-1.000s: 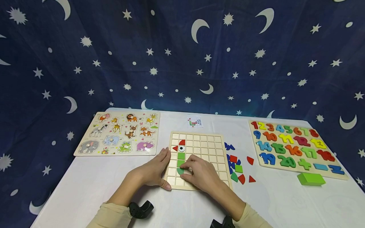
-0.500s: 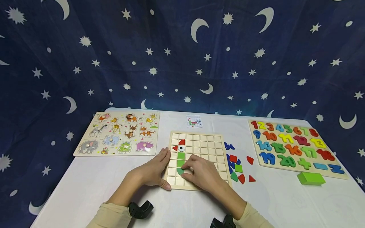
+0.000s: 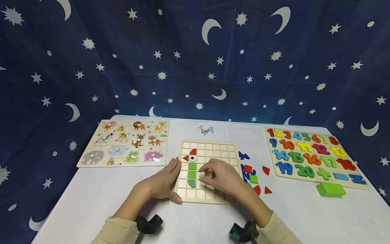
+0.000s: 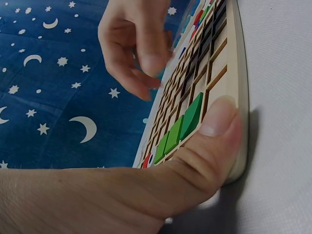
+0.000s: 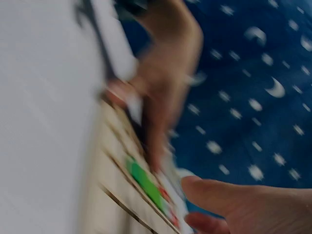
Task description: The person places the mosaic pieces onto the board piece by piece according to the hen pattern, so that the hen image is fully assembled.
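Observation:
A wooden grid board (image 3: 217,154) lies before me. My left hand (image 3: 161,181) rests along its left edge, fingers extended, the thumb (image 4: 217,122) pressing the frame near the front corner. One column holds a red quarter-circle (image 3: 193,151), a white eye tile (image 3: 193,158), two light green squares (image 3: 192,174) and a dark green quarter-circle (image 3: 191,183). Left of the eye tile sits a red triangle (image 3: 186,158). My right hand (image 3: 223,176) hovers over the board just right of the green pieces, fingers loosely bent around nothing. The right wrist view is blurred.
Loose pieces lie right of the board, including a red square (image 3: 248,168) and a green square (image 3: 253,179). A pattern card (image 3: 207,129) lies behind it. An animal puzzle (image 3: 125,144) stands left; a number puzzle (image 3: 307,156) and a green block (image 3: 330,189) lie right.
My right hand has let go of the dark green quarter-circle and moved up and to the right, uncovering it. The left hand stays at the board's edge.

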Demonstrator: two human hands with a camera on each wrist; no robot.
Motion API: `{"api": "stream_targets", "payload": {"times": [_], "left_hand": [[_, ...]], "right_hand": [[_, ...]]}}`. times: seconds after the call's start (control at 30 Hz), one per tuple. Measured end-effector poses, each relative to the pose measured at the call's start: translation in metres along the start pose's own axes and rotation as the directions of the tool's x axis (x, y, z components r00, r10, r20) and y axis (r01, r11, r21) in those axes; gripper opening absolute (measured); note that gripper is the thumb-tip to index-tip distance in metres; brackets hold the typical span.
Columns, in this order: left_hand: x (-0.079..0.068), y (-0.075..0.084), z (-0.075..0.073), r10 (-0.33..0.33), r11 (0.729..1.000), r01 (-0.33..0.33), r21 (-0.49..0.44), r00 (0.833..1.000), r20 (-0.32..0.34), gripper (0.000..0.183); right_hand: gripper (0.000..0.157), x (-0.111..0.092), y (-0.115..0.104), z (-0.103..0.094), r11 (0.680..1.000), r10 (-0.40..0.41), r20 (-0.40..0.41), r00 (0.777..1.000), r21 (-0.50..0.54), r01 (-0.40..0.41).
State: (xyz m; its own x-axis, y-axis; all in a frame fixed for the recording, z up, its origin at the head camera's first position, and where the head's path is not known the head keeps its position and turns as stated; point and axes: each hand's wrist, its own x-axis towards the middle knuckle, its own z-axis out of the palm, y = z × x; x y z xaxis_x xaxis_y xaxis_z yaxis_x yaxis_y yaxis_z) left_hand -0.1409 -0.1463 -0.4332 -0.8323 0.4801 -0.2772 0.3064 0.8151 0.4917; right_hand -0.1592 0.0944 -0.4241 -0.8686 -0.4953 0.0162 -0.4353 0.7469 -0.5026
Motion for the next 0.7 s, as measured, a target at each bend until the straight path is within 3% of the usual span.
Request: {"api": "stream_targets", "payload": {"times": [0.17, 0.23, 0.33, 0.47, 0.6, 0.7], "left_hand": [[-0.001, 0.002, -0.001, 0.009, 1.000, -0.009, -0.001, 1.000, 0.004, 0.126], [-0.002, 0.002, -0.001, 0.013, 1.000, -0.013, -0.002, 1.000, 0.003, 0.126], [-0.002, 0.001, 0.000, 0.012, 1.000, -0.012, -0.003, 1.000, 0.001, 0.126], [-0.002, 0.000, 0.000, 0.014, 1.000, -0.014, -0.010, 1.000, 0.001, 0.126], [-0.002, 0.000, 0.000, 0.021, 1.000, -0.021, -0.019, 1.000, -0.001, 0.126], [-0.002, 0.000, -0.001, 0.024, 1.000, -0.024, -0.011, 1.000, 0.000, 0.127]], "right_hand": [[0.032, -0.004, 0.048, -0.044, 0.998, 0.013, 0.085, 0.996, 0.063, -0.019], [0.036, -0.009, 0.070, -0.060, 0.995, 0.080, 0.131, 0.988, 0.045, -0.086], [0.042, -0.020, 0.097, -0.077, 0.974, 0.221, 0.193, 0.956, 0.010, -0.227], [0.058, -0.029, 0.117, -0.083, 0.939, 0.339, 0.251, 0.907, -0.037, -0.341], [0.072, -0.030, 0.122, -0.079, 0.932, 0.358, 0.288, 0.888, -0.054, -0.358], [0.072, -0.028, 0.124, -0.076, 0.934, 0.355, 0.286, 0.890, -0.065, -0.351]]}}
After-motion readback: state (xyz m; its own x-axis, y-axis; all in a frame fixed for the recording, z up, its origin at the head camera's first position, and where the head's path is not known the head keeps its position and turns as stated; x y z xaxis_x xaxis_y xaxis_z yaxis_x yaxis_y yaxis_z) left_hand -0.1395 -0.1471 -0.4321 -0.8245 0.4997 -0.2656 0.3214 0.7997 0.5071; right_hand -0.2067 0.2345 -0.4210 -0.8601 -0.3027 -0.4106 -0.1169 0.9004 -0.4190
